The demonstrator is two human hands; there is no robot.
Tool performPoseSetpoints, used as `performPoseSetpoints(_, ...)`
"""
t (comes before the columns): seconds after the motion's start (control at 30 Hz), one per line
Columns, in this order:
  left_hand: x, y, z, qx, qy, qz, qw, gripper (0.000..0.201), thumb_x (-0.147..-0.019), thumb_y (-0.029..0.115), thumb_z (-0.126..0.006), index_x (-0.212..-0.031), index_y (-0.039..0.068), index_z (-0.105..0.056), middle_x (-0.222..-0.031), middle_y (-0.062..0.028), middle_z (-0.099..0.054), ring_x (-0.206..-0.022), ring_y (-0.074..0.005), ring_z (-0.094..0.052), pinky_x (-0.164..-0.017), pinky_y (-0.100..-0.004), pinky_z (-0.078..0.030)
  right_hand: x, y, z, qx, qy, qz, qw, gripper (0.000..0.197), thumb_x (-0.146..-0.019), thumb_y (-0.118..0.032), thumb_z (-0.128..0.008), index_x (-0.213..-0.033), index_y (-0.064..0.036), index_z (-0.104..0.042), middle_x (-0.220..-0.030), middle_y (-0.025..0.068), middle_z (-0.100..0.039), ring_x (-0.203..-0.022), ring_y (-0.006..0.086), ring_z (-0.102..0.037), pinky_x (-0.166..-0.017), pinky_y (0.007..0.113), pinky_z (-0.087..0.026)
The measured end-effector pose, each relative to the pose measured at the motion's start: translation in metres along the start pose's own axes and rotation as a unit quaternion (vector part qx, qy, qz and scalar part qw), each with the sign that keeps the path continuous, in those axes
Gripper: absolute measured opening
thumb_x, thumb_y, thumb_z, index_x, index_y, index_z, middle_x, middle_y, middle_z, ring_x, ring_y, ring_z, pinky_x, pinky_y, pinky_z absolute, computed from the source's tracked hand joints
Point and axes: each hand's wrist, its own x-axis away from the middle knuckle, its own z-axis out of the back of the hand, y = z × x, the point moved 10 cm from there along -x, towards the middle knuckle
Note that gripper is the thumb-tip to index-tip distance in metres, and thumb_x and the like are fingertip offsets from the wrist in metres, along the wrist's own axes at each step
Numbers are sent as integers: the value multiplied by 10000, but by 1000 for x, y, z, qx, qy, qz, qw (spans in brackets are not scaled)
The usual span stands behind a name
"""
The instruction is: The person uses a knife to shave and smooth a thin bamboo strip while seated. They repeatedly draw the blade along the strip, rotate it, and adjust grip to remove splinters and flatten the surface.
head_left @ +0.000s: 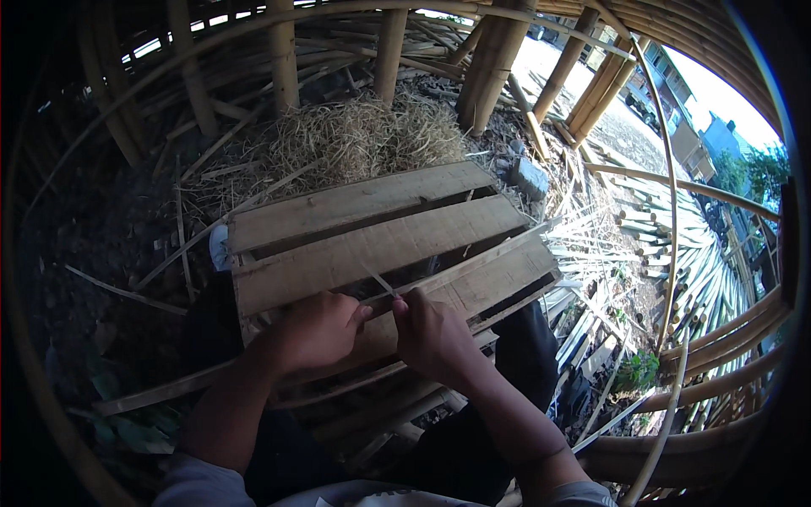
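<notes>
A long, thin bamboo strip [165, 390] runs slantwise from the lower left, past both hands, to the right end of a slatted wooden bench [380, 238]. My left hand [314, 331] is closed around the strip over the near part of the bench. Just to its right, my right hand [435, 328] grips a small knife [378, 279]; a bit of pink handle shows above the fist. The narrow blade points up and to the left, close against the strip. Whether its edge touches the strip, I cannot tell. My fingers hide most of the handle.
Behind the bench lies a heap of pale shavings [363, 135], with thick bamboo posts [498, 63] beyond. A grey block [530, 177] sits at the bench's far right corner. Many cut bamboo pieces [705, 270] cover the ground at right, where thin bent bamboo rods stand.
</notes>
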Motion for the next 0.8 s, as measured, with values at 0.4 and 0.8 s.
performPoseSetpoints(0.4, 4, -9, -15, 42, 46, -30, 998, 342, -1071, 258, -537, -965, -22, -703, -918, -298, -697, -879, -474, -694, -766, -523, -541, 5, 4, -14, 116, 5, 4, 993, 246, -974, -222, -643, -796, -53, -621, -601, 225, -607, -578, 455, -646, -526, 519, -500)
performPoseSetpoints(0.8, 5, -5, -13, 41, 72, -40, 996, 341, -1076, 254, -530, -935, -21, -675, -867, -267, -710, -846, -442, -715, -772, -520, -548, -21, 84, 45, 251, 48, -49, 966, 331, -1016, -256, -572, -762, -56, -642, -592, 237, -632, -580, 446, -680, -533, 511, -548)
